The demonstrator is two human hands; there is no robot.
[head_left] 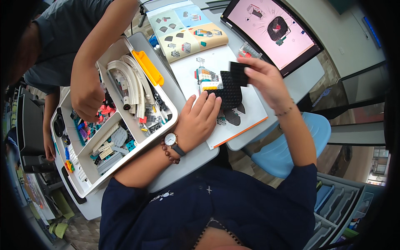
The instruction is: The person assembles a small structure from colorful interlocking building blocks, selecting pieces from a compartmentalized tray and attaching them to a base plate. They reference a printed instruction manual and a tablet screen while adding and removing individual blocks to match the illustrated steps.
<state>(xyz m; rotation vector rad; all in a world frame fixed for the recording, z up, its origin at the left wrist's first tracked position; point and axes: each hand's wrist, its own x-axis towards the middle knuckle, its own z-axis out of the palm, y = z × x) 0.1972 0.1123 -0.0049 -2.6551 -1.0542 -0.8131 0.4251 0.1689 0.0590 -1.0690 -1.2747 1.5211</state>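
Note:
Over the open instruction booklet (246,118), my right hand (268,79) pinches a black building plate (238,74) between thumb and fingers. This plate overlaps the upper right of a black studded plate (229,93); whether they touch, I cannot tell. My left hand (199,121) lies with its fingers stretched out, fingertips at the lower left edge of the studded plate. Just above those fingertips are white and yellow bricks (211,86), partly hidden by the hand. The booklet's page carries printed pictures of a brick model and dark curved pieces.
To the left stands a white sorting tray (141,152) with curved white track pieces (133,85) and many small bricks. A co-worker's hand (87,100) reaches into it. A screen (277,29) stands at the back right; clear and red bricks (249,52) lie before it. A blue chair (291,146) is at right.

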